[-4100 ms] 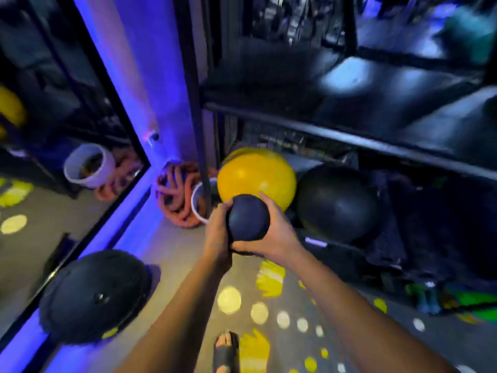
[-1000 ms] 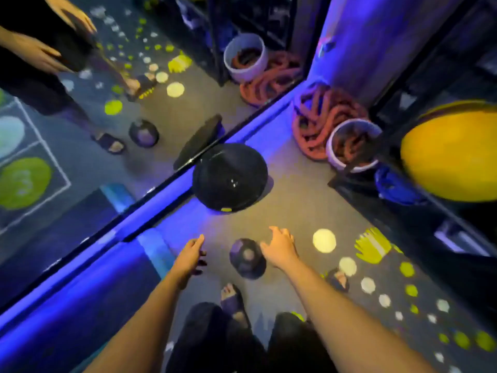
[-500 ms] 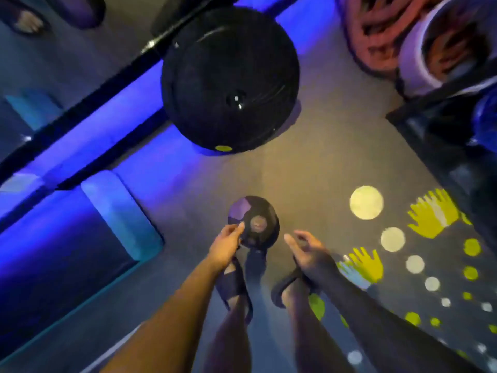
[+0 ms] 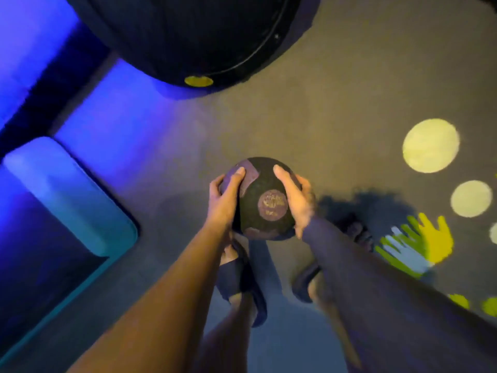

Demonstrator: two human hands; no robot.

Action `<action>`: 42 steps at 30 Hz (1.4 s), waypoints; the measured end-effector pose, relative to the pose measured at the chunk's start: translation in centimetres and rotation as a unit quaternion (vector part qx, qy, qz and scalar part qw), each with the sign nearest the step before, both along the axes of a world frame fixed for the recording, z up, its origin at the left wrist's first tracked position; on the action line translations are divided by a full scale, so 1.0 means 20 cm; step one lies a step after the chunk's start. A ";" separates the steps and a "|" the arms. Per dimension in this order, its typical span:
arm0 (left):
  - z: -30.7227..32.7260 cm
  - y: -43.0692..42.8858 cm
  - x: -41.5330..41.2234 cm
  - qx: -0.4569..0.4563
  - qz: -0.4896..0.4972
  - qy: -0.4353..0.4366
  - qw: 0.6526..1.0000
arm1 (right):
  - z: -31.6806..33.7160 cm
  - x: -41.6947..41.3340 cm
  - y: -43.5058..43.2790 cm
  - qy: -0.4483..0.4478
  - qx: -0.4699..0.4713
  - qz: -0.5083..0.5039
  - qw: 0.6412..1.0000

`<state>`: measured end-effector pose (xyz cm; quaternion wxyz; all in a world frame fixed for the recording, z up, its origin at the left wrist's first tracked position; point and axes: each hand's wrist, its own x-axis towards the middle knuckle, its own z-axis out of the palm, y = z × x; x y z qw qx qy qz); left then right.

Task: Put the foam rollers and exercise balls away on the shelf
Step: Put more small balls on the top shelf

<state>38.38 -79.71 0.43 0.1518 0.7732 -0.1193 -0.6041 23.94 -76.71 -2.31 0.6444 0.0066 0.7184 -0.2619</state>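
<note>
Left hand (image 4: 225, 201) and right hand (image 4: 297, 204) clamp opposite flanks of the small dark medicine ball (image 4: 260, 188) wedged between them; it looks dense, firm and rough-skinned, so a two-sided hold with palms tucked underneath should suit it.

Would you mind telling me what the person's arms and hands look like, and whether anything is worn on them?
Both hands, left hand and right hand, are bare: no gloves, no rings that show. The left forearm has no sleeve, watch or band. The right forearm lies in shadow and blur; no cuff can be made out there.
</note>
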 end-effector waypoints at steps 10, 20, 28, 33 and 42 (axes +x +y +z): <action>2.29 -0.20 -1.03 -0.135 -0.243 0.107 0.955 | 2.46 -0.96 0.11 0.116 -0.048 -0.213 0.969; 4.46 -0.22 -2.44 -0.408 -0.419 0.267 0.766 | 4.53 -2.10 0.29 0.260 -0.324 -0.440 0.796; 4.78 0.08 -3.07 -0.409 -0.427 0.405 0.698 | 4.89 -2.60 0.69 0.240 -0.437 -0.465 0.732; 4.78 0.19 -3.32 -0.383 -0.424 0.397 0.718 | 4.88 -2.88 0.74 0.218 -0.417 -0.478 0.741; 4.67 0.06 -4.09 -0.382 -0.419 0.377 0.732 | 4.80 -3.65 0.64 0.251 -0.426 -0.452 0.742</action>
